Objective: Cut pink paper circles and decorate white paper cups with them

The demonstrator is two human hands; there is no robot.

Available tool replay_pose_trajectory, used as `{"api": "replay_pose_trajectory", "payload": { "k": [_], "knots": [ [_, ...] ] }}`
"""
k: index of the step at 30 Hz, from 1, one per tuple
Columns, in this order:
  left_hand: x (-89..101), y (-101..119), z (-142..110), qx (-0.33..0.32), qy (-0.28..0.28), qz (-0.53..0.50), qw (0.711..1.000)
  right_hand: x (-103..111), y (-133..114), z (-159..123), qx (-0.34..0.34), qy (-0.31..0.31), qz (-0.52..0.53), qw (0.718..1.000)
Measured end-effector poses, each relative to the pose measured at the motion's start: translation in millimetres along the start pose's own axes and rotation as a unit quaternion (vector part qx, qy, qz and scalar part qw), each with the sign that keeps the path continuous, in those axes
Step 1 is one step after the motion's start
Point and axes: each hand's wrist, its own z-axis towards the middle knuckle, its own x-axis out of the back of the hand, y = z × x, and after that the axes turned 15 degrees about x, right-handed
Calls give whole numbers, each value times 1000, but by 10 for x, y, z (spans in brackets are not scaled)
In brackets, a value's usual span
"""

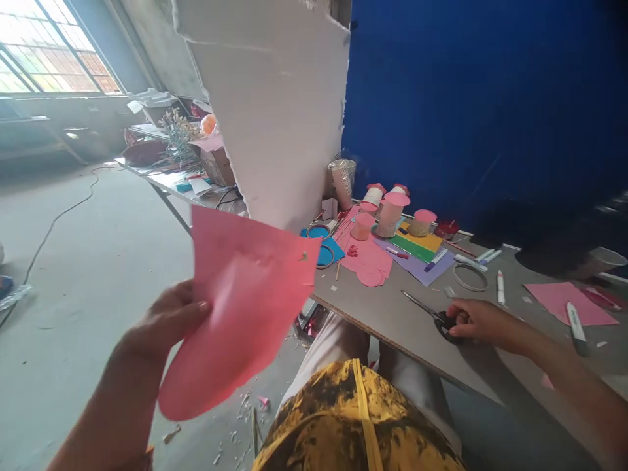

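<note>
A sheet of pink paper (pixel 240 301) with a curled lower end is pinched between the thumb and fingers of my left hand (pixel 171 311), held up left of the table. Its right edge carries a small green mark. At the table's front part my right hand (pixel 468 320) is closed on the black handles of a pair of scissors (pixel 426 304). The scissors lie low at the tabletop, their blades pointing away to the left. Whether they touch the table I cannot tell.
On the grey table (pixel 387 314) stand several paper cups with pink tops (pixel 391 212). Around them are coloured sheets (pixel 417 243), a tape roll (pixel 470 277), markers (pixel 500 288) and a pink sheet (pixel 564 301). A blue panel (pixel 466 111) rises behind. Paper scraps litter the floor.
</note>
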Motion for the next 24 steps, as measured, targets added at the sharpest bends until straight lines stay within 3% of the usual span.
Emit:
{"api": "replay_pose_trajectory", "payload": {
  "k": [3,4,6,7,9,10,11,13,14,16,17,20,22,24],
  "knots": [
    [-321,126,207,-20,-97,-35,994,-44,-589,57,53,63,27,996],
    [-399,149,254,-28,-111,-51,992,-117,-835,81,69,57,55,994],
    [-490,163,309,-33,-122,-64,990,-362,-1314,125,127,-32,206,970],
    [-498,156,318,-30,-116,-61,991,-522,-1525,148,164,-89,294,937],
    [-450,128,302,-19,-87,-43,995,-866,-1863,203,193,-151,419,874],
    [-404,109,276,-13,-66,-26,997,-1028,-1992,239,180,-141,457,860],
    [-353,86,236,-5,-35,2,999,-1174,-2102,280,166,-119,478,855],
    [-265,19,114,3,84,109,991,-1408,-2287,382,155,-70,482,859],
    [-243,-30,32,-9,165,184,969,-1501,-2374,442,150,-63,483,860],
    [-256,-164,-165,-69,321,345,879,-1666,-2557,569,134,-75,489,859],
    [-290,-243,-267,-105,345,410,838,-1750,-2654,633,123,-89,497,855],
    [-441,-446,-508,-146,286,548,772,-2035,-2944,802,94,-134,536,828],
    [-510,-501,-556,-98,267,598,749,-2213,-3092,878,83,-162,544,819],
    [-506,-498,-508,-16,243,623,744,-2315,-3150,916,86,-192,523,826]
  ]
}}
